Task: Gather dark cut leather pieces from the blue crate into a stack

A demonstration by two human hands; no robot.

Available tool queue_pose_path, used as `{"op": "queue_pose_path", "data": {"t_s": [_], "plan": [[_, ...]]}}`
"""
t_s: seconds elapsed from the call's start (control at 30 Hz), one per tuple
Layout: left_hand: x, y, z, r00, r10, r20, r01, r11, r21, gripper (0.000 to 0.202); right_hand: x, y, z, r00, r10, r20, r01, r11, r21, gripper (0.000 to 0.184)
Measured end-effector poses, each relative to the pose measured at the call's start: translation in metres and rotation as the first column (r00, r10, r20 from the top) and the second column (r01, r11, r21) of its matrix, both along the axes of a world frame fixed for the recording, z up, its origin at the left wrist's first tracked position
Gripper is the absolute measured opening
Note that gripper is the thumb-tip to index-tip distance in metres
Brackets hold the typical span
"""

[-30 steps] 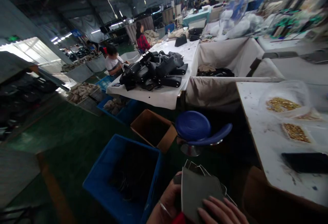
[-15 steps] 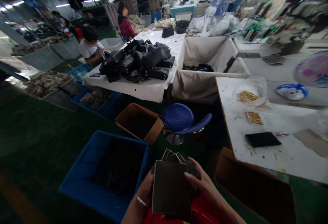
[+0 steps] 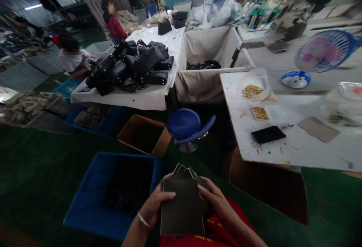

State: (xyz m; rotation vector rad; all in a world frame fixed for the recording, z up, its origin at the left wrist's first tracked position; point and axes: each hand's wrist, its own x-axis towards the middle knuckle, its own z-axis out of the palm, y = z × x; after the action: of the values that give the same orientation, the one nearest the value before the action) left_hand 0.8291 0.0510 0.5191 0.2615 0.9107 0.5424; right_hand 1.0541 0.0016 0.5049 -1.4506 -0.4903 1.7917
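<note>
A loose stack of dark grey-brown flat panels with pale edges is held low in front of my body. My left hand, with a silver bangle at its wrist, is closed on the stack's left side, thumb lying across the front panel. On the other side my right hand grips the right edge, its thumb on the face and its fingers behind. Several pieces fan out at the top of the stack. The fingers behind the panels are mostly hidden.
Ahead stands a blue swivel stool. A blue crate and cardboard boxes sit on the floor. Black bags cover part of a white table. The right workbench carries gold hardware, a phone and a fan. People sit at left.
My view has turned to the right, so the tables and stool sit further left. The left thumb now lies over the front panel; both hands still hold the stack.
</note>
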Motion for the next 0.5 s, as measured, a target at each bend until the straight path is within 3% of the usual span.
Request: {"op": "queue_pose_path", "data": {"t_s": [0.13,0.27,0.4,0.5], "plan": [[0.016,-0.008,-0.023,0.997,0.040,0.069,-0.038,0.999,-0.024,0.097,0.030,-0.009,0.001,0.999,-0.029,0.032,0.027,0.999,0.036,0.064],[0.029,-0.018,-0.044,0.988,0.070,0.136,-0.064,0.997,-0.044,0.093,0.050,-0.016,0.013,0.994,0.043,-0.098,-0.038,0.998,0.058,0.057],[0.047,-0.028,-0.051,0.985,0.076,0.156,-0.070,0.997,-0.042,0.086,0.063,-0.021,0.032,0.983,0.071,-0.171,-0.054,0.993,0.102,0.053],[0.066,-0.034,-0.051,0.980,0.077,0.184,-0.060,0.993,-0.099,0.071,0.071,-0.025,0.036,0.974,0.061,-0.219,-0.032,0.991,0.133,0.052]]}}
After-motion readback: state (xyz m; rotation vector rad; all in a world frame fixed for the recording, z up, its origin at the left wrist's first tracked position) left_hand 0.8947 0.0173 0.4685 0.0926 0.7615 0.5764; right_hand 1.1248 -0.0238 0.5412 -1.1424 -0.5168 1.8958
